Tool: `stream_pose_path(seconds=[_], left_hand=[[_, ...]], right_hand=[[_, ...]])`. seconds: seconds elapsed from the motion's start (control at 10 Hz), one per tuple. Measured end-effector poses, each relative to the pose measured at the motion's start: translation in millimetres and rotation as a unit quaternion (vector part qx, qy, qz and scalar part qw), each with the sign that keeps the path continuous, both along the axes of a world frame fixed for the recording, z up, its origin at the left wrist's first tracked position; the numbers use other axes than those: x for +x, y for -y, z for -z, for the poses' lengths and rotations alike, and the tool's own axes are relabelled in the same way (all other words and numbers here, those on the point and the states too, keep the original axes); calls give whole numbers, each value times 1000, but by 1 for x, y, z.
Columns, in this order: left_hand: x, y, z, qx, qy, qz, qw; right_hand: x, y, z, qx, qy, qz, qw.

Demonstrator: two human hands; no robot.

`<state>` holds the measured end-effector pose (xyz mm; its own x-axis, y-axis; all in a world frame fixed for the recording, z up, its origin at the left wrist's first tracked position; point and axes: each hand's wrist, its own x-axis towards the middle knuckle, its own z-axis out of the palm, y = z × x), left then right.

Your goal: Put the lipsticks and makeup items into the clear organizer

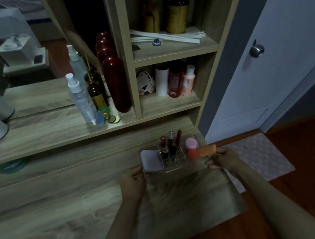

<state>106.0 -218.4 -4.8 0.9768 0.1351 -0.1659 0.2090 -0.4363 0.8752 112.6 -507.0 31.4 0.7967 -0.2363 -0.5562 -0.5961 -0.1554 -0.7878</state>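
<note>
Gripping the clear organizer at both ends, the left hand has its fingers curled onto the left wall and the right hand has its fingers closed at the right end, beside an orange tube lying across that side. The organizer sits on the wooden desk near its far right corner. Inside stand several lipsticks in the middle slots, a white compact at left, and a pink round jar at right.
</note>
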Motion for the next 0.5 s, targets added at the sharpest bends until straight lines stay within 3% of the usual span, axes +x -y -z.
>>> stream_pose_path(seconds=[0.3,0.5], left_hand=[[-5,3,-2,5,-1,-6,1000],[-9,1,-4,5,-15,40,999]], right_hand=[[0,2,3,-7,2,-23,1000],[-11,-1,-6,-42,37,-84,995]])
